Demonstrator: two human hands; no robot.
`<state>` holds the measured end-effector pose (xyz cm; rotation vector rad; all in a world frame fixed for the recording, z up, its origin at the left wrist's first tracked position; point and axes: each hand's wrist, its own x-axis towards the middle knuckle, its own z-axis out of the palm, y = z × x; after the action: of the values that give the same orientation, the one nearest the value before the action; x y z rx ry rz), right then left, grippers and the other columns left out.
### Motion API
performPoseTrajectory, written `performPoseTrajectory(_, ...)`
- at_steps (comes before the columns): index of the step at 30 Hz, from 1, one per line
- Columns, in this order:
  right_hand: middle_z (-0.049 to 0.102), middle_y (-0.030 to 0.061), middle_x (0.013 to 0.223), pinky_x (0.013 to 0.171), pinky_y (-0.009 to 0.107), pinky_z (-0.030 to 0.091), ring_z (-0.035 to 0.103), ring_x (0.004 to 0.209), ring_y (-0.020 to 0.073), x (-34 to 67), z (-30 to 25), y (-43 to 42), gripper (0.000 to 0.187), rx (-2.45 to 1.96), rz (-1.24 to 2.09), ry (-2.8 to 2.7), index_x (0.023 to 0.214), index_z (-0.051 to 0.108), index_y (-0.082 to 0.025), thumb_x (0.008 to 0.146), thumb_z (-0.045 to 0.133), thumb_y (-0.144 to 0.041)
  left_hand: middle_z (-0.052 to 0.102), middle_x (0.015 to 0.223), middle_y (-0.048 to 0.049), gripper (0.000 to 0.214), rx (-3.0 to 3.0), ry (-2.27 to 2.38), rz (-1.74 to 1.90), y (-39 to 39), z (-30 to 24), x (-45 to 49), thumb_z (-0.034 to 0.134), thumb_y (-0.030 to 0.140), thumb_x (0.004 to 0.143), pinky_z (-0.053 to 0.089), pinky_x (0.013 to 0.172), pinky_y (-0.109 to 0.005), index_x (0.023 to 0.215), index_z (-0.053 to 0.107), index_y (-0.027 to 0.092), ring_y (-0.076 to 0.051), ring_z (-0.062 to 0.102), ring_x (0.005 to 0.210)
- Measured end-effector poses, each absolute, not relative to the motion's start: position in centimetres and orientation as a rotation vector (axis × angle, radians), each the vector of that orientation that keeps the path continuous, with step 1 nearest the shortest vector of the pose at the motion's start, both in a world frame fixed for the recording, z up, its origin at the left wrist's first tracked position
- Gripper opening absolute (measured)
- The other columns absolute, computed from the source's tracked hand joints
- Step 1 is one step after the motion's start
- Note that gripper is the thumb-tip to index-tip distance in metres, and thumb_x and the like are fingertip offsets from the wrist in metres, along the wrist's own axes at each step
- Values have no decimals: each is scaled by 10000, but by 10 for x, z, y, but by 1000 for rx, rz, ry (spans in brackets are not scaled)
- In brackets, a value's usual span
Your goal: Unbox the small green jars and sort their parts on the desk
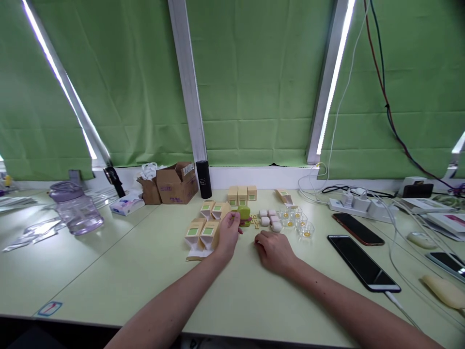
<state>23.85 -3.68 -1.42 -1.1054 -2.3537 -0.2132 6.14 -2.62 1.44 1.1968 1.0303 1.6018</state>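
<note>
Green case (244, 212) is pinched in our left hand (229, 230) beside open boxes (209, 230); our right hand (275, 248) rests curled (grip unclear). Three closed boxes (242, 196) look finished; the open ones seem left.

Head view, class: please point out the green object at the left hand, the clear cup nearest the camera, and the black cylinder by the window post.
Green object (244, 212): head view, on its upper part.
Clear cup (307, 230): head view, on its middle.
Black cylinder (204, 180): head view, on its side wall.
</note>
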Motion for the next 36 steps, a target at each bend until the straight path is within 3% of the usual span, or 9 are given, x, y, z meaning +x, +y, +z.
performPoseTrajectory(10, 762, 23, 932, 645, 273, 327, 686, 819, 168, 241, -5, -44, 147, -1157, 68, -2512, 951, 684, -216, 958, 537, -213, 788, 845, -169, 193, 738, 791, 1396, -31, 24, 61, 600, 333, 964, 432, 546, -224, 909, 572, 150, -135, 630, 581)
performPoseTrajectory(18, 764, 26, 926, 667, 272, 332, 688, 836, 171, 243, -4, -44, 161, -1123, 107, -2527, 945, 686, -214, 960, 526, -205, 771, 762, -143, 222, 718, 807, 1407, -28, 21, 61, 654, 334, 923, 409, 554, -232, 827, 549, 163, -121, 596, 518)
performPoseTrajectory(23, 767, 22, 928, 675, 271, 342, 688, 838, 171, 244, -3, -44, 167, -1113, 132, -2521, 945, 692, -214, 953, 526, -199, 745, 681, -98, 339, 1109, 1031, 1458, -23, 18, 55, 733, 438, 844, 352, 543, -241, 713, 566, 173, -147, 605, 561)
performPoseTrajectory(27, 770, 22, 927, 668, 271, 344, 689, 833, 170, 245, -2, -45, 176, -1118, 125, -2520, 947, 699, -213, 951, 524, -199, 758, 760, -73, 244, 1735, 1518, 1416, -27, 24, 48, 688, 376, 883, 435, 664, -298, 740, 691, 177, -204, 658, 705)
performPoseTrajectory(31, 773, 20, 929, 666, 270, 341, 689, 833, 169, 246, -2, -44, 186, -1123, 103, -2517, 949, 708, -218, 957, 523, -208, 750, 843, -82, 180, 2312, 1897, 1088, -36, 29, 46, 650, 293, 916, 456, 785, -349, 810, 770, 209, -255, 643, 910)
performPoseTrajectory(36, 771, 24, 903, 647, 272, 329, 683, 800, 163, 248, -1, -43, 198, -1158, 76, -2530, 916, 712, -218, 963, 519, -207, 743, 814, -100, 259, 2580, 1962, 632, -41, 31, 50, 578, 228, 935, 451, 761, -362, 770, 777, 216, -271, 613, 958)
